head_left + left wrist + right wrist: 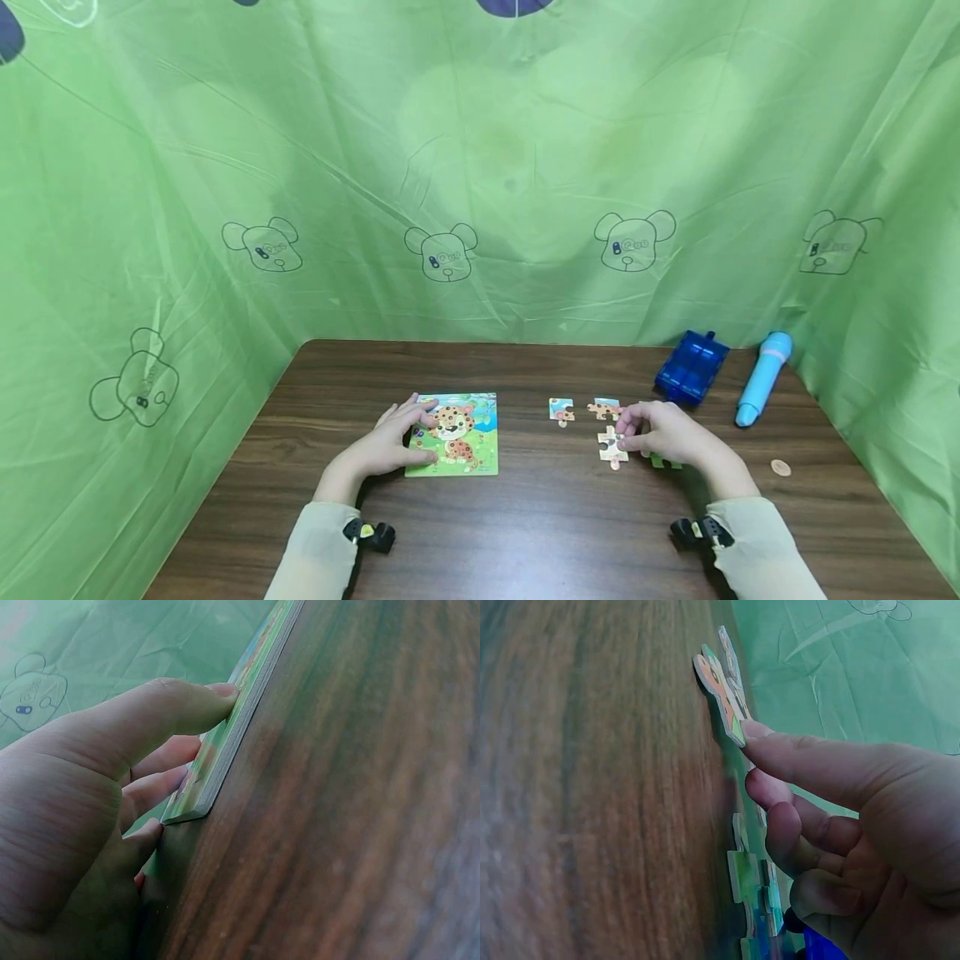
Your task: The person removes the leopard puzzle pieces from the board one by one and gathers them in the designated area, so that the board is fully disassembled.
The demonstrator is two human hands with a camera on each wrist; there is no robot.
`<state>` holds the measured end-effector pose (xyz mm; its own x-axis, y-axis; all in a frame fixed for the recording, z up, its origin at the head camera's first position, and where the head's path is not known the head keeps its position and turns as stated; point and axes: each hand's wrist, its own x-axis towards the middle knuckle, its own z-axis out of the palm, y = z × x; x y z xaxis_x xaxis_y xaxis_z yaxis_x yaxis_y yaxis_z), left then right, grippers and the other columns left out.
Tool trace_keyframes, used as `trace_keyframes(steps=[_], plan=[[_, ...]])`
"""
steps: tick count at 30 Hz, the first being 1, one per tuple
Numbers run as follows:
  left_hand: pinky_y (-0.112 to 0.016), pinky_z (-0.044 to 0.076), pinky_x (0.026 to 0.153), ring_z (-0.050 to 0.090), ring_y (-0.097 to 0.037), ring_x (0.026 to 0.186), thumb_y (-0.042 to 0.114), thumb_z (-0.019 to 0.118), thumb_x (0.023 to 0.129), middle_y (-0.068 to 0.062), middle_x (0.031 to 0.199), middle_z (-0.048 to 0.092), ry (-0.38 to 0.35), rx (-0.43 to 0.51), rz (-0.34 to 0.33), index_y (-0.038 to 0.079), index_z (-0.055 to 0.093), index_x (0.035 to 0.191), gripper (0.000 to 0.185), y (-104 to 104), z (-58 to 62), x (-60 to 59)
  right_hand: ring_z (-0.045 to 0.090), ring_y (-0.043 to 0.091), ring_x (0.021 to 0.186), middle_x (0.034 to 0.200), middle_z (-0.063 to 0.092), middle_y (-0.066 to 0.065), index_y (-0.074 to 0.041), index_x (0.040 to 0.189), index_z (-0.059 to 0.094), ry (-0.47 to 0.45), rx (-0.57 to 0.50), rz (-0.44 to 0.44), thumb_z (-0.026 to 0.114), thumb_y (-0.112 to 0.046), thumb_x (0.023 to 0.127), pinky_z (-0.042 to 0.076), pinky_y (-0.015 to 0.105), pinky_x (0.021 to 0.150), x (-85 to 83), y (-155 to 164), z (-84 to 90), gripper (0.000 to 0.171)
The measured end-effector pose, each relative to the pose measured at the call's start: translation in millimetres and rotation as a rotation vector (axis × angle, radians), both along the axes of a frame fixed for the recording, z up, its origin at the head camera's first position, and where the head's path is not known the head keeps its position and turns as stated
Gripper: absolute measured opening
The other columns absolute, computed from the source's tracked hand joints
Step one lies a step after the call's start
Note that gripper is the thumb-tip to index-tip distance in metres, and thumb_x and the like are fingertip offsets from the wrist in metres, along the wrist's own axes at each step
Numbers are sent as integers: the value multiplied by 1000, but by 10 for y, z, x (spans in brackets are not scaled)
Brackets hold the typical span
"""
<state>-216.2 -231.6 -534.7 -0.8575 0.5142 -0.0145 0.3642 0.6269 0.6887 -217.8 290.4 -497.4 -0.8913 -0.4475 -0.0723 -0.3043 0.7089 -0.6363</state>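
Observation:
My left hand (384,446) rests on the left part of a green picture board (487,458) with a spotted leopard on it. In the left wrist view, its thumb presses the board's top (217,754), with the other fingers at the far edge. My right hand (663,429) pinches the right edge of a pale jigsaw piece (611,454), thumb against its rim in the right wrist view. Two more jigsaw pieces, one with blue sky (561,408) and one spotted (602,407), lie just beyond. Green jigsaw pieces (660,461) are partly hidden under the right hand.
At the back right stand a blue translucent box (692,367) and a light-blue microphone-shaped object (763,379). A small round wooden disc (781,467) lies near the table's right side. Green cloth (510,250) hangs behind and beside the dark wood table (525,533).

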Motion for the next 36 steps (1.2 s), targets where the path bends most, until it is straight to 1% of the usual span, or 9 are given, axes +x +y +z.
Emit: trace_keyframes(steps=[5, 10, 20, 25, 31, 36], plan=[[-66, 0, 133, 11, -39, 169, 42, 90, 90, -5, 173, 42, 1, 4, 0, 21, 66, 121, 44, 0, 2, 1, 60, 9, 78, 83, 67, -9, -18, 96, 75, 24, 14, -6, 89, -21, 93, 50, 27, 70, 3, -3, -9, 15], [-67, 0, 132, 11, -39, 168, 42, 90, 90, -5, 173, 43, 1, 20, 0, 22, 66, 121, 45, -8, -7, 1, 60, 10, 78, 84, 67, -9, -18, 96, 75, 22, 24, -12, 88, -18, 94, 50, 27, 69, 10, -22, 14, 14], [-67, 0, 132, 11, -39, 168, 42, 90, 90, -4, 174, 42, -3, 20, -1, 23, 66, 123, 46, -8, -5, 5, 59, 11, 79, 83, 66, -8, -16, 95, 74, 15, 41, -20, 89, -15, 93, 49, 28, 70, 26, -52, 45, 14], [-67, -1, 132, 10, -40, 168, 42, 90, 90, -5, 174, 42, -11, 27, 2, 22, 64, 125, 48, -8, 3, 9, 58, 10, 77, 82, 65, -9, -14, 96, 74, 32, 44, -17, 88, -14, 93, 49, 27, 70, 24, -62, 64, 14], [-66, -1, 132, 11, -41, 168, 43, 90, 91, -4, 174, 42, -8, 19, 2, 24, 63, 127, 49, -5, 8, 11, 58, 9, 71, 81, 66, -8, -15, 97, 75, 37, 21, -14, 85, -15, 96, 49, 26, 63, 51, -104, 146, 10], [-66, 0, 133, 12, -39, 168, 44, 90, 90, -5, 173, 43, -9, 16, 9, 21, 61, 130, 55, 1, 8, 11, 58, 5, 71, 82, 67, -11, -16, 98, 76, 67, 1, 31, 82, -18, 100, 50, 26, 63, 100, -198, 251, 6]])
